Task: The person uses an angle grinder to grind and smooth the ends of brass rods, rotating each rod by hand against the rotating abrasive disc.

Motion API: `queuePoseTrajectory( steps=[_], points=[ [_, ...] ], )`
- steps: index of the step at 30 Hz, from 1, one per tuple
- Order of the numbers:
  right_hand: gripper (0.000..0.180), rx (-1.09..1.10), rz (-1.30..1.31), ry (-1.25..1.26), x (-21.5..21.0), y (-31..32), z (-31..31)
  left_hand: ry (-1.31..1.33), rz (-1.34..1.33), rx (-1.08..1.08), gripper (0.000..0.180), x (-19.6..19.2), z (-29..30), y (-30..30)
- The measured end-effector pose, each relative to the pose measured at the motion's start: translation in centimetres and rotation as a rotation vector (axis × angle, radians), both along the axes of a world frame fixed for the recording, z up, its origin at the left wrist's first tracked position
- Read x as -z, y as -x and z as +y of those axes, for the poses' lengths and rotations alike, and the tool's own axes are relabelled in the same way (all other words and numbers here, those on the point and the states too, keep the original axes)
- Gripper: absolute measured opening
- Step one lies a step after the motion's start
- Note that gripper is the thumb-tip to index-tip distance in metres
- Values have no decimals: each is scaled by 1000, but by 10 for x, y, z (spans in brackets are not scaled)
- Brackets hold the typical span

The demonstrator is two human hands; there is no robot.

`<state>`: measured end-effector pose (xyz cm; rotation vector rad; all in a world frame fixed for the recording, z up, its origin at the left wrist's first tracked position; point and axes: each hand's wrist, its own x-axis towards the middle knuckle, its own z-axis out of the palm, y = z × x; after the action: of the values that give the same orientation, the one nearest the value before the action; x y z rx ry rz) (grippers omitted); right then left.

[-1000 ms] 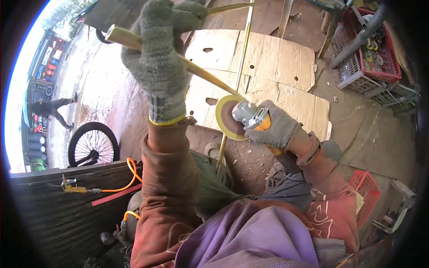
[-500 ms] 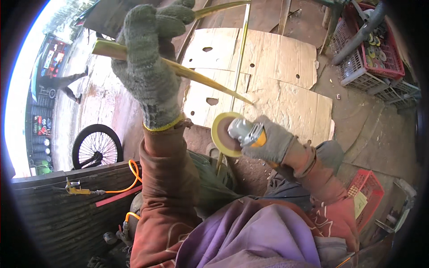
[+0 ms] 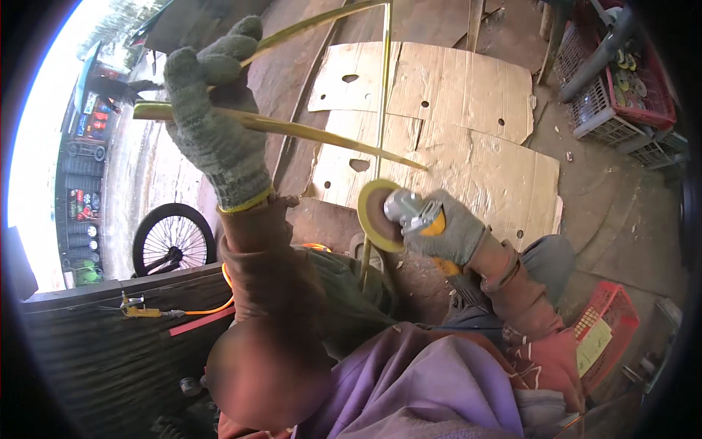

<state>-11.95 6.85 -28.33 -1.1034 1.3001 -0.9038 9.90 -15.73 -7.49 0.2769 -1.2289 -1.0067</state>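
Note:
In a grey knitted glove with a yellow cuff edge, my left hand (image 3: 219,139) is raised at the upper left and closed on a frame of gold-coloured metal bars (image 3: 314,132). One bar crosses the palm and tapers toward the right; another runs from the fingers to a far corner, where a thin bright bar (image 3: 383,88) comes back toward me. Also gloved, my right hand (image 3: 455,233) grips an angle grinder (image 3: 409,212) with a grey head and yellow body. Its round yellow-rimmed disc (image 3: 371,216) faces left, close to the thin bar; I cannot tell whether they touch.
Flattened cardboard (image 3: 468,110) lies on the floor ahead. Crates with discs (image 3: 621,95) stand at far right, and a red basket (image 3: 607,329) sits at lower right. On the left are a spoked wheel (image 3: 174,245) and an air blow gun (image 3: 139,307) with an orange hose.
My left hand has shifted left, its fingers reshaped around the bars. The grinder sits slightly farther right in the picture, as does the background. A walking person at far left has mostly passed from sight.

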Motion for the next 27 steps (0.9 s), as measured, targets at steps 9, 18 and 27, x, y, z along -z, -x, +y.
queuePoseTrajectory(
  steps=[9,18,27],
  points=[
    [75,-103,10,56,-9,-21,8,-16,-10,-9,39,0,-11,-13],
    [63,91,-240,-63,10,4,-20,33,-68,58,45,3,-14,-27],
    [37,512,-601,-149,39,10,-24,-199,-99,-73,56,5,-34,-51]
  ],
)
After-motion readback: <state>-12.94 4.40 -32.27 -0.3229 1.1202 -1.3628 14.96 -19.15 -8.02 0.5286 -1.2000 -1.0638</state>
